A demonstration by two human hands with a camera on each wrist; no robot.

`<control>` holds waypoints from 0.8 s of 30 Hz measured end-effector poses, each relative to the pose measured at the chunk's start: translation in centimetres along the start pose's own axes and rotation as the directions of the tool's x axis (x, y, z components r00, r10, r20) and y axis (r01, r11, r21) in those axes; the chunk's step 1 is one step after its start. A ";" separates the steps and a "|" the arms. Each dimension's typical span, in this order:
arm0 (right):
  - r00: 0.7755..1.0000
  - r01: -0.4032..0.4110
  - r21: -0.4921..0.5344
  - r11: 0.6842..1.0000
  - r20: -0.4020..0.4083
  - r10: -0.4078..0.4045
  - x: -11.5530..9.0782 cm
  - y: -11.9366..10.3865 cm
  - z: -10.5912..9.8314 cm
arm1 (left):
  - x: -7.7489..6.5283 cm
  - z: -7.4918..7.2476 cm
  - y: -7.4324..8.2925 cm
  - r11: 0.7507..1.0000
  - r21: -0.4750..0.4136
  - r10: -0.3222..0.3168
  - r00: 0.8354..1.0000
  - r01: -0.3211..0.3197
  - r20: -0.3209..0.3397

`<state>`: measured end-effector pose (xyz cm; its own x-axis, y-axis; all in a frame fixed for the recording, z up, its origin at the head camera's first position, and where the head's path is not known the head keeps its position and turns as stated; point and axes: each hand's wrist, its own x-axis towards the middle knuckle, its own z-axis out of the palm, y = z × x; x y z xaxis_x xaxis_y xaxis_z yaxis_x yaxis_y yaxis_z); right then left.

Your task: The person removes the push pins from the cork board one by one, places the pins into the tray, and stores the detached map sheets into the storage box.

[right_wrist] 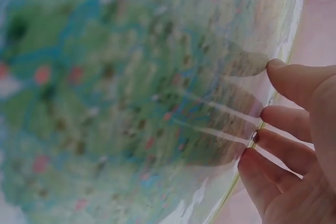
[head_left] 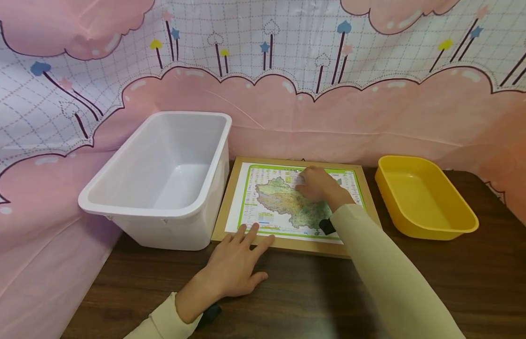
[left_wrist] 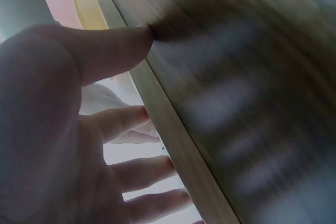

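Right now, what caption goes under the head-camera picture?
Right hand over a framed China map, left hand at its edge, white tub and yellow basin alongside.

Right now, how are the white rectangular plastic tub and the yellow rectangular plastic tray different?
Size: the white rectangular plastic tub looks bigger and deeper; the yellow rectangular plastic tray looks smaller and shallower.
Place: the tub stands left of the colourful map in a tan frame, and the tray stands right of it.
Shared: both have open tops and rounded corners, and stand on the dark wooden table.
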<state>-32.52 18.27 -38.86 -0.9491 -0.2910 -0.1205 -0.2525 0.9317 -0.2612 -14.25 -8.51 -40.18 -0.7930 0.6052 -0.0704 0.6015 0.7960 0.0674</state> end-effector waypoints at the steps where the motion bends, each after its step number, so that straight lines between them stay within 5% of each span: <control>1: 1.000 -0.007 0.000 1.000 0.004 0.007 0.1 -0.1 -0.1 | 0.0 0.0 0.0 1.000 0.001 0.000 1.000 0.000 -0.003; 24: 0.997 -0.078 -0.004 0.997 0.003 0.078 0.8 -0.5 -0.4 | 0.0 0.2 -0.2 1.000 0.013 0.002 1.000 -0.002 -0.014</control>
<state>-33.21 17.64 -38.41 -0.9653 -0.2182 -0.1432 -0.1787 0.9524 -0.2468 -14.39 -8.70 -40.43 -0.7928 0.6069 -0.0561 0.6045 0.7947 0.0549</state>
